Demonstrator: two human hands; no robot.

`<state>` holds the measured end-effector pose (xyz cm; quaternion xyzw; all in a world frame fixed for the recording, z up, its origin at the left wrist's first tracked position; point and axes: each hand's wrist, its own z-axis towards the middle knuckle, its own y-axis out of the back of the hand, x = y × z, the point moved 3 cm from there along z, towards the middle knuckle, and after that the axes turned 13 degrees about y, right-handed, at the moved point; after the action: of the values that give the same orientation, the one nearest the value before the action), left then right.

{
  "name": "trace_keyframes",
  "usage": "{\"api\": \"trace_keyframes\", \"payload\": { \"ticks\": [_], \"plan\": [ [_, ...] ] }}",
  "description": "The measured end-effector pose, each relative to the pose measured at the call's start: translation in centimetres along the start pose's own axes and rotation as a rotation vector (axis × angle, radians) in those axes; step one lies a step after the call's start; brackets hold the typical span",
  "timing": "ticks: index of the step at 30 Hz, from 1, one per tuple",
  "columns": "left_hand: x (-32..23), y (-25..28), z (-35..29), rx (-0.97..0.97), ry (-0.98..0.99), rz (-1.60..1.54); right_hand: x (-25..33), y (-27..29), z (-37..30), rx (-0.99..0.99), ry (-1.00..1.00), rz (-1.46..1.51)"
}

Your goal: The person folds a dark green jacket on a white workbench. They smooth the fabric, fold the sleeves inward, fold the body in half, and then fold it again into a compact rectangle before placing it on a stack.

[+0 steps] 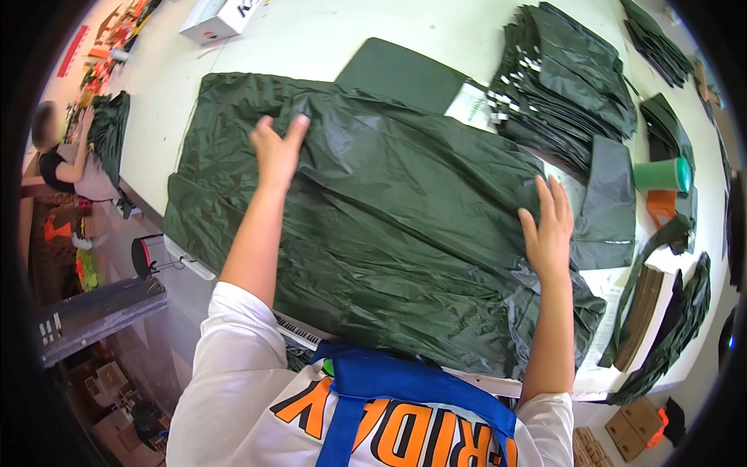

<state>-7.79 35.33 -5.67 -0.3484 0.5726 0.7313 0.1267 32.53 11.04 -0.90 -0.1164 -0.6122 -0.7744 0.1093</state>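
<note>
A large piece of dark green, shiny, thin fabric lies spread and wrinkled across the white table before me. My left hand is over its upper left part, thumb and fingers apart. Toward the fabric's right end, my right hand rests with its fingers spread. Neither hand grips anything I can make out. From under the far edge of the fabric sticks out a smooth dark green panel. To the right of it lies a white printed sheet, partly covered.
Tall stacks of folded dark green pieces stand at the far right. A green cylinder, an orange box and brown card strips lie along the right side. A white box sits far left. Another person works beyond the left edge.
</note>
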Motion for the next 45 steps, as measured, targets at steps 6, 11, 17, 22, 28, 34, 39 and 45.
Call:
{"api": "trace_keyframes", "payload": {
  "ticks": [6, 11, 17, 22, 28, 34, 39, 45],
  "plan": [
    [0.3, -0.4, -0.8, 0.382, 0.139, -0.653, -2.0, -8.5, 2.9, 0.098, -0.153, -0.417],
    [2.1, 3.0, 5.9, 0.423, -0.093, -0.254, -2.6, -9.1, 2.8, 0.092, -0.168, -0.463],
    [-7.3, 9.0, 1.4, 0.534, -0.378, -0.300, -3.0, -9.2, 3.0, 0.093, -0.194, -0.450],
    [-14.2, 13.4, -9.2, 0.234, -1.280, -0.024, -3.0, -9.1, 3.1, 0.108, -0.219, -0.452],
    [-13.0, 13.1, -12.5, 0.170, -1.313, -0.249, -2.9, -9.2, 3.1, 0.096, -0.200, -0.469],
    [-12.7, 13.5, -11.1, 0.255, -1.303, -0.185, -2.7, -9.2, 3.1, 0.101, -0.209, -0.454],
    [-8.6, 10.9, -2.6, 0.037, -1.006, -0.002, -2.9, -9.1, 2.9, 0.084, -0.204, -0.454],
    [-4.8, 5.2, 2.4, 0.088, -0.583, 0.329, -3.0, -9.3, 3.1, 0.109, -0.204, -0.475]
  ]
}}
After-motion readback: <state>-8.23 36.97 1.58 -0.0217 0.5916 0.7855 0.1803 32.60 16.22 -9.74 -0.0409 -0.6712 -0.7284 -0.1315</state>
